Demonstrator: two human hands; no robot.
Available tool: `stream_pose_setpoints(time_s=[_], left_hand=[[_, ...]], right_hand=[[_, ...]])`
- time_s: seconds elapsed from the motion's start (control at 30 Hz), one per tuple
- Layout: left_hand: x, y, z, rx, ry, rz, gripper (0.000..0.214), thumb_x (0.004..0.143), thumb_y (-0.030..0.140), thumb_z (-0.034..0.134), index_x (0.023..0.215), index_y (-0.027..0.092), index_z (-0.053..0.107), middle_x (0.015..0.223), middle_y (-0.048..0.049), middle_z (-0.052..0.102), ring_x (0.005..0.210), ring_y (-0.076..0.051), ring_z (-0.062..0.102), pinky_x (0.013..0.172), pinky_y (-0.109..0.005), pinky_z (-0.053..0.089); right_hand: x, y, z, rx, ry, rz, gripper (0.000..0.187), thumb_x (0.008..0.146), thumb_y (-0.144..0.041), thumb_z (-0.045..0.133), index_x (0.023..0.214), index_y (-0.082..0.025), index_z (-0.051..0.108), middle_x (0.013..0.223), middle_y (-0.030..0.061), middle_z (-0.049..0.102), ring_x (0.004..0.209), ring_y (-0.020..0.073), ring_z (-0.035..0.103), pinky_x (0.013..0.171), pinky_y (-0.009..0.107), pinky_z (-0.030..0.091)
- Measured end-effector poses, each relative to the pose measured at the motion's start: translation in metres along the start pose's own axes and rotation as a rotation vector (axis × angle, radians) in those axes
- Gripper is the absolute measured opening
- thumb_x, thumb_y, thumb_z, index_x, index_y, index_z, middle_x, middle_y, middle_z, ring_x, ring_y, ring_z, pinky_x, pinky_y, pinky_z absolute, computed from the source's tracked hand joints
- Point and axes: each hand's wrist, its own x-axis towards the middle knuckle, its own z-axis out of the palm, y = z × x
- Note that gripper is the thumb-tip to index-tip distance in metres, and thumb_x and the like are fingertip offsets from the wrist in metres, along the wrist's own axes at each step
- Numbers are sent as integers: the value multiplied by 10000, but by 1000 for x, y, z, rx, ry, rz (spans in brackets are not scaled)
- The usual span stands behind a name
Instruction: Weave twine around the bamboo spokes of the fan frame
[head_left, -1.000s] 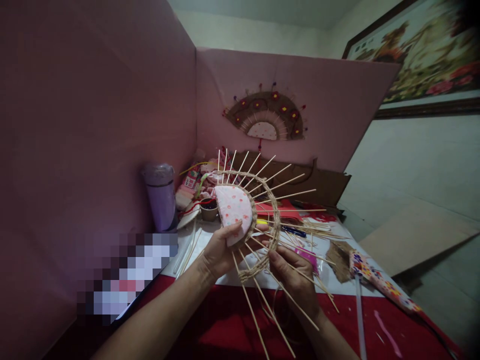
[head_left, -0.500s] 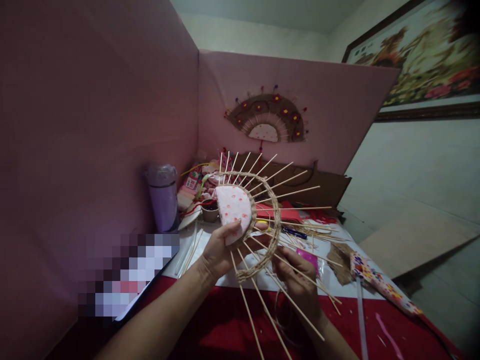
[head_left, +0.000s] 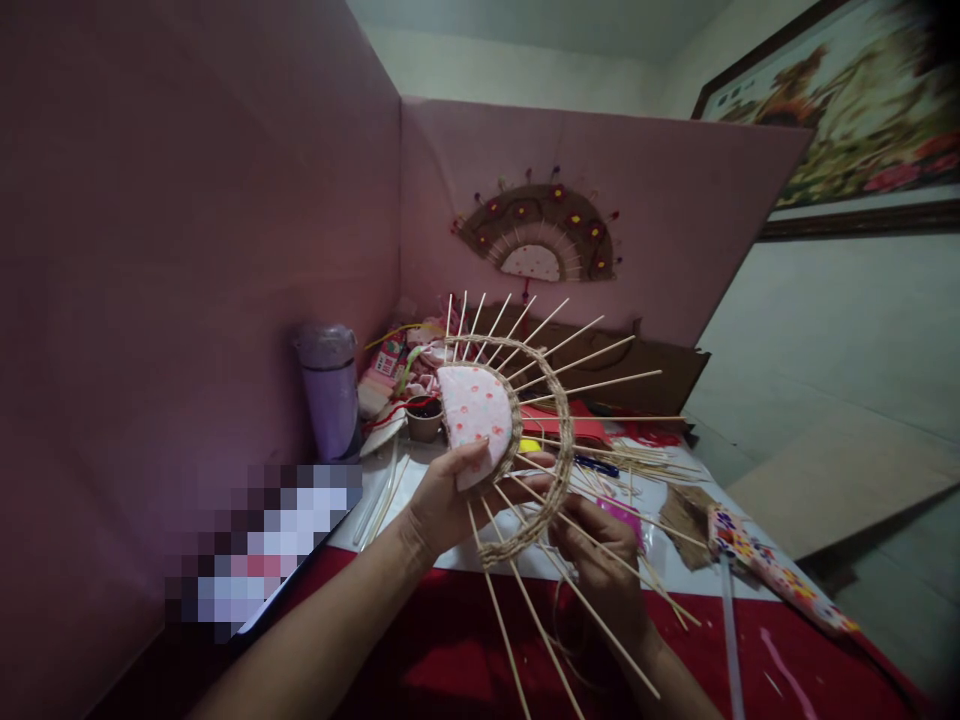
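My left hand (head_left: 457, 500) grips a half-made fan at its half-round centre (head_left: 478, 425), white with red dots, thumb on the front and fingers behind. Thin wooden sticks (head_left: 600, 357) radiate from that centre. A woven band of jute twine (head_left: 564, 425) arcs across them, and a second braided edge borders the centre. My right hand (head_left: 596, 545) is closed at the band's lower right, behind the sticks, pinching the twine; its fingertips are partly hidden. A loose loop of twine (head_left: 556, 625) hangs below it.
A finished fan (head_left: 544, 225) hangs on the pink partition. A purple bottle (head_left: 330, 400), a phone (head_left: 274, 560) with a blurred screen and a small cup (head_left: 424, 420) are left. Loose sticks (head_left: 652, 462), blue-handled scissors (head_left: 596, 466) and a floral-covered tool (head_left: 776, 570) lie right.
The fan has shifted slightly right and tilted a little closer with my left hand. My right hand stays at the lower band, moving only slightly. The view has shifted slightly.
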Motion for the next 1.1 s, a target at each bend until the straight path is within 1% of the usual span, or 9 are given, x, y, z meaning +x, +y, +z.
stream_pose_setpoints(time_s=[0.13, 0.23, 0.3, 0.43, 0.53, 0.63, 0.73, 0.87, 1.1], left_hand=[[0, 0, -1, 2, -20, 19, 430, 823, 297, 363, 1023, 10, 613, 1033, -196, 648, 1010, -305, 576, 969, -451, 320], [-1, -1, -2, 19, -17, 24, 462, 831, 303, 343, 1061, -12, 592, 1064, -208, 632, 1036, -312, 559, 980, -461, 307], [0, -2, -2, 29, -15, 19, 479, 833, 306, 336, 1068, -28, 584, 1086, -214, 621, 1038, -309, 556, 990, -456, 300], [1, -3, -2, 31, -13, 22, 470, 828, 294, 344, 1055, -37, 590, 1064, -217, 631, 1033, -307, 560, 992, -445, 304], [2, -3, -3, 23, -21, 37, 461, 825, 283, 348, 1061, -33, 590, 1058, -211, 636, 1031, -297, 564, 997, -432, 304], [2, -3, -4, 26, -34, 33, 483, 833, 283, 328, 1078, -51, 576, 1089, -218, 620, 1025, -293, 567, 1008, -431, 291], [2, -4, -5, 24, -33, 27, 488, 841, 278, 314, 1078, -61, 573, 1098, -219, 615, 1027, -293, 566, 1012, -435, 283], [3, -4, -6, 5, -22, 41, 453, 842, 251, 323, 1061, -42, 590, 1065, -196, 639, 1011, -285, 576, 1003, -430, 296], [4, -5, -7, 12, 22, 25, 452, 837, 257, 343, 1066, -51, 583, 1080, -213, 626, 1020, -280, 573, 1007, -411, 295]], right_hand=[[0, -3, 2, -33, 2, -27, 139, 735, -319, 587, 762, -195, 644, 608, -7, 504, 569, 122, 412, 512, 230, 342], [-1, -1, 1, -43, 13, -37, 148, 734, -324, 585, 675, -191, 612, 582, -13, 483, 536, 109, 373, 489, 228, 323], [-1, 1, 0, -54, 21, -45, 148, 738, -321, 584, 662, -194, 600, 575, -15, 472, 536, 108, 367, 491, 229, 319], [0, 6, -2, -77, 29, -61, 133, 753, -312, 573, 708, -195, 619, 573, -13, 471, 563, 120, 405, 521, 236, 343], [1, 8, -2, -99, 24, -80, 159, 769, -316, 555, 711, -186, 625, 566, -13, 472, 543, 113, 400, 501, 231, 340], [3, 9, -1, -131, 31, -130, 153, 770, -301, 554, 818, -195, 653, 576, -15, 509, 527, 109, 411, 485, 222, 350], [5, 8, -1, -159, 41, -182, 195, 760, -280, 558, 904, -206, 667, 612, -4, 570, 541, 121, 465, 500, 223, 392], [5, 4, 0, -182, 71, -235, 193, 757, -269, 554, 887, -208, 683, 650, 15, 616, 585, 148, 539, 524, 233, 431], [4, -3, 3, -262, 67, -265, 205, 782, -251, 519, 901, -200, 678, 611, 14, 586, 673, 183, 578, 625, 263, 461]])
